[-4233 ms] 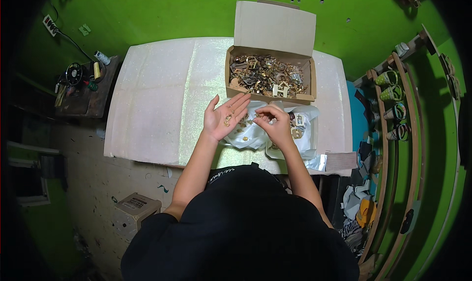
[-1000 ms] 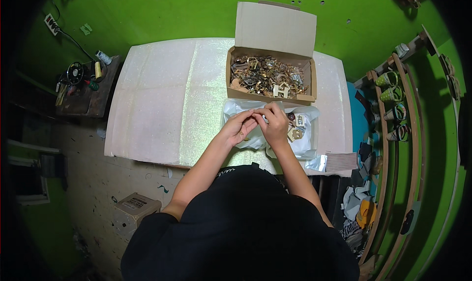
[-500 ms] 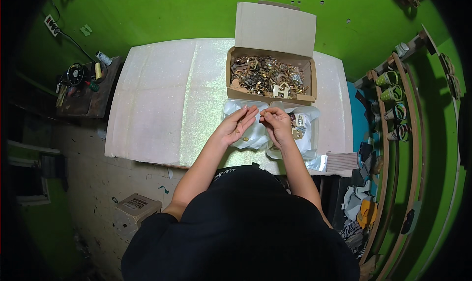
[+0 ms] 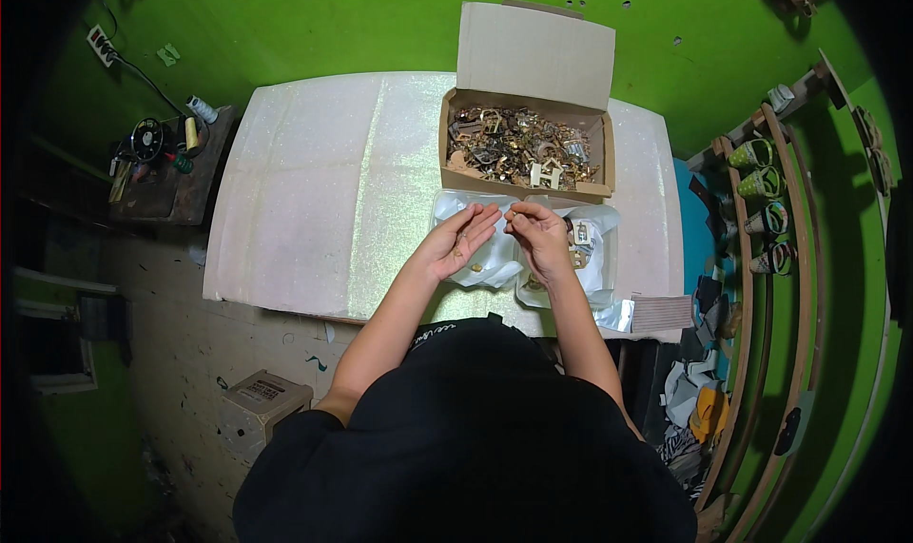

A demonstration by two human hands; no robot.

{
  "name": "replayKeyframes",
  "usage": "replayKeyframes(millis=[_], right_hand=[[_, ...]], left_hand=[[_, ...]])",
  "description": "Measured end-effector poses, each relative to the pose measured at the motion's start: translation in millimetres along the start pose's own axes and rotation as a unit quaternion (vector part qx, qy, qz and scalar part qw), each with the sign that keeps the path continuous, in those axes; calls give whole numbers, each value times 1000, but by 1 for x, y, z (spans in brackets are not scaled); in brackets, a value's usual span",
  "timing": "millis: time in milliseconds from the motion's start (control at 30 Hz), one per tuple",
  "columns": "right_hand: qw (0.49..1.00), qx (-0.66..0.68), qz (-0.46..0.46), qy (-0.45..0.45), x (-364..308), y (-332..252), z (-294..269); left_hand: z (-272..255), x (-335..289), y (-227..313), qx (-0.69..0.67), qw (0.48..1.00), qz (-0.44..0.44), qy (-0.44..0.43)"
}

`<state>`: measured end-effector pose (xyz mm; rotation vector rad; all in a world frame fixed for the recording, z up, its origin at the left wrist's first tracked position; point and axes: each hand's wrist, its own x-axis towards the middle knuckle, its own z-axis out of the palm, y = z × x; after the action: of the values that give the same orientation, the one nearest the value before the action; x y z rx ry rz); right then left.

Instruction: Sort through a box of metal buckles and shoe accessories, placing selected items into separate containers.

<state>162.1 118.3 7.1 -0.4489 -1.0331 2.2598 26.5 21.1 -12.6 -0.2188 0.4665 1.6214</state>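
My left hand (image 4: 458,242) is turned palm up over the left plastic tub (image 4: 447,203), its fingers stretched out and slightly cupped. A small gold-coloured metal piece (image 4: 457,252) rests in that palm. Close beside it, my right hand (image 4: 540,237) has thumb and forefinger pinched together; whatever sits between them is too small to make out. Under the right hand stands a second clear tub (image 4: 611,248), lined with white plastic. Pale gold buckles (image 4: 581,231) lie in it. Another small gold piece (image 4: 476,268) shows on the left tub's white lining.
Behind the tubs an open cardboard box (image 4: 609,153) holds a heap of mixed metal fittings. Everything stands on a shiny whitish table cover (image 4: 295,182). A ribbed grey piece (image 4: 662,312) lies at the right front corner. Shoes (image 4: 758,182) hang on a wooden rack at right.
The view has shifted very slightly. My right fingertips have tilted up a little and stay pinched; my left palm holds its place with the gold piece in it.
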Motion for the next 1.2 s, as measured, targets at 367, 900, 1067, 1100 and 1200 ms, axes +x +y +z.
replayKeyframes(millis=[367, 900, 1067, 1100, 1200], right_hand=[[998, -62, -25, -3, 4, 9, -11], [962, -260, -81, 6, 9, 12, -3], [951, -298, -75, 21, 5, 8, 6], [956, -284, -72, 30, 5, 10, 6], [941, -318, -103, 50, 7, 14, 3]], left_hand=[[2, -4, 9, 8, 1000, -1, -1], [18, -9, -7, 142, 990, -1, -5], [15, -7, -9, 177, 984, 14, -15], [14, -6, -9, 177, 984, 14, -15], [12, -5, -10, 194, 981, 20, -14]])
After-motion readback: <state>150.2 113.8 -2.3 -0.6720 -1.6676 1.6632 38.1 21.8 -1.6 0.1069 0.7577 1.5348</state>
